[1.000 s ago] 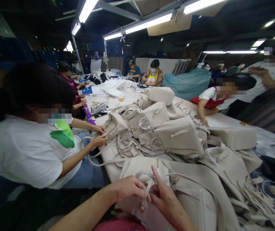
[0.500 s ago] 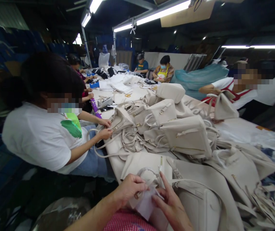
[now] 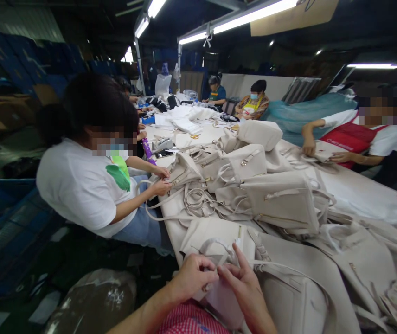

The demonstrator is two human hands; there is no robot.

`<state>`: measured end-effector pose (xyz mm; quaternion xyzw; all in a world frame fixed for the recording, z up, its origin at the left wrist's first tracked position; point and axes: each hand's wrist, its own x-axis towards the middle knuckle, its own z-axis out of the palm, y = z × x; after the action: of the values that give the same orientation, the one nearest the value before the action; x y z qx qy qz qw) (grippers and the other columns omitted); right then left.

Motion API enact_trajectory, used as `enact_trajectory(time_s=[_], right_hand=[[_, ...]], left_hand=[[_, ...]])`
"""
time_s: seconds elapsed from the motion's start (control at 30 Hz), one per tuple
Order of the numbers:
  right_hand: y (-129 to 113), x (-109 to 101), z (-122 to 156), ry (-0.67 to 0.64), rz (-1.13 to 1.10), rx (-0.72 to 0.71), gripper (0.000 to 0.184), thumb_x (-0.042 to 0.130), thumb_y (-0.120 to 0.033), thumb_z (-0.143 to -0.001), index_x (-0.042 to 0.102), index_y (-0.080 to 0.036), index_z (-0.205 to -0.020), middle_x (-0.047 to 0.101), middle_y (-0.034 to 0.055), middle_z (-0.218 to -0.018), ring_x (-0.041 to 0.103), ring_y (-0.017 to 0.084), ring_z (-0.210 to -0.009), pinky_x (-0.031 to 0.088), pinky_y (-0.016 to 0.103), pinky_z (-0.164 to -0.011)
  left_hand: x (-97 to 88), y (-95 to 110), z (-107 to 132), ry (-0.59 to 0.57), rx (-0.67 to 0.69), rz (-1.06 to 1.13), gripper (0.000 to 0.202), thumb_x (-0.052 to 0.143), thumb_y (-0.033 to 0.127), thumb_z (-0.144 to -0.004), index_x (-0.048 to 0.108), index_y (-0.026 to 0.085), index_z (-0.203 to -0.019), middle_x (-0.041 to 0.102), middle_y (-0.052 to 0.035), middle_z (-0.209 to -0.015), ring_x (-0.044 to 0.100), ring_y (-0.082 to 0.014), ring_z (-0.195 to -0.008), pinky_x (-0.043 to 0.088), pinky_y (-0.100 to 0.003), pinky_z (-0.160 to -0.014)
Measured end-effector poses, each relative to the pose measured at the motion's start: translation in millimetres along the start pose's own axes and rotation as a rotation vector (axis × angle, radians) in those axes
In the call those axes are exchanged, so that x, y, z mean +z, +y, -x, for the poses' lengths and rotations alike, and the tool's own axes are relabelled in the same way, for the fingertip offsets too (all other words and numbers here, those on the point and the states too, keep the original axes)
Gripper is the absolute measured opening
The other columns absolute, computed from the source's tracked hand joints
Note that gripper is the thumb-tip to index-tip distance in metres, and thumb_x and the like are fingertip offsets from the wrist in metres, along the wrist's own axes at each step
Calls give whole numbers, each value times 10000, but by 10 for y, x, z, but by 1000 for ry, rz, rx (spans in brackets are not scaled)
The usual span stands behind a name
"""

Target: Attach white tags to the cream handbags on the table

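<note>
A pale beige bag [image 3: 205, 232] with a curved handle lies on the table edge right in front of me. My left hand [image 3: 195, 277] is closed in a pinch beside that handle. Close against it, my right hand [image 3: 242, 284] pinches with thumb and fingertips while one finger points up. A thin whitish sheet [image 3: 224, 299] hangs from between the fingertips, over the bag and near my lap. The exact spot gripped is partly hidden by the fingers.
More beige bags [image 3: 278, 199] with straps are heaped ahead and to the right. A co-worker [image 3: 80, 185] on the left handles a bag, and another person [image 3: 348, 139] in a red apron works across the table. A plastic-covered bundle [image 3: 94, 297] stands below left.
My view has turned slightly left. My fingertips have come closer together, and less of the thin sheet shows between them. The person in the red apron has lowered their bag to the table.
</note>
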<state>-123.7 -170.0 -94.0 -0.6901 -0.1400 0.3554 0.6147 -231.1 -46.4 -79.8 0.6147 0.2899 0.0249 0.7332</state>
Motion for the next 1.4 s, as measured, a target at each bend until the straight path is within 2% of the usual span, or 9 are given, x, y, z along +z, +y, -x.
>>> enact_trajectory(time_s=[0.23, 0.4, 0.6, 0.77, 0.87, 0.97, 1.1, 1.27, 1.4], right_hand=[[-104, 69, 53, 7, -32, 126, 1151, 845, -543, -584, 268, -184, -1513, 732, -32, -707, 579, 168, -561, 399, 267, -543], [-151, 96, 103, -28, 42, 123, 1058, 821, -542, -622, 332, -209, -1499, 753, 0, -815, 655, 221, -794, 468, 310, -724], [-174, 197, 127, -51, -107, 80, 1176, 861, -523, -571, 268, -133, -1508, 602, -78, -593, 468, 119, -525, 370, 237, -529], [-159, 213, 103, -37, -214, 120, 1182, 888, -497, -547, 273, -170, -1501, 569, -94, -592, 495, 125, -541, 384, 231, -524], [-147, 201, 86, -45, -194, 137, 1166, 886, -502, -545, 286, -193, -1497, 524, -107, -584, 509, 136, -552, 388, 240, -534], [-155, 215, 85, 7, -107, 127, 1143, 879, -528, -529, 345, -186, -1480, 563, -84, -628, 508, 137, -600, 397, 241, -571], [-173, 247, 92, 34, -67, 120, 1139, 864, -558, -511, 379, -181, -1470, 581, -69, -642, 457, 124, -591, 342, 215, -524], [-165, 254, 80, 31, -55, 127, 1134, 847, -563, -541, 344, -193, -1488, 712, -8, -742, 525, 155, -635, 310, 206, -493], [-190, 273, 89, 15, -80, 127, 1161, 857, -557, -527, 329, -176, -1488, 733, -10, -726, 561, 166, -604, 328, 215, -481]], left_hand=[[-183, -43, 163, -27, -15, 130, 318, 589, 402, -666, 708, 114, -729, 544, 17, -545, 414, -94, -479, 304, -234, -518], [-187, -73, 156, 41, 24, 86, 188, 646, 289, -601, 680, 119, -673, 567, 13, -555, 463, -116, -508, 344, -251, -548], [-121, -216, 143, 152, 111, 130, 153, 651, 235, -594, 589, 147, -703, 568, 19, -646, 484, -115, -601, 364, -240, -591], [-145, -352, 186, 73, 54, 383, 451, 778, 358, -583, 524, 183, -912, 602, 34, -662, 545, -134, -568, 384, -242, -563], [-165, -438, 203, 18, -38, 403, 468, 813, 493, -588, 602, 123, -783, 642, -38, -678, 556, -138, -576, 381, -245, -559], [-175, -530, 197, 71, -62, 442, 509, 808, 568, -588, 595, 121, -704, 604, -21, -619, 502, -109, -524, 370, -241, -543], [-173, -601, 231, 89, -73, 527, 568, 807, 608, -577, 589, 128, -788, 637, -42, -693, 557, -133, -569, 454, -277, -597], [-180, -550, 398, 24, -139, 519, 656, 773, 669, -594, 592, 131, -924, 659, -67, -746, 600, -179, -563, 504, -321, -525], [-176, -469, 492, 9, -102, 539, 613, 816, 575, -621, 600, 130, -983, 687, -72, -813, 637, -185, -661, 516, -317, -612]])
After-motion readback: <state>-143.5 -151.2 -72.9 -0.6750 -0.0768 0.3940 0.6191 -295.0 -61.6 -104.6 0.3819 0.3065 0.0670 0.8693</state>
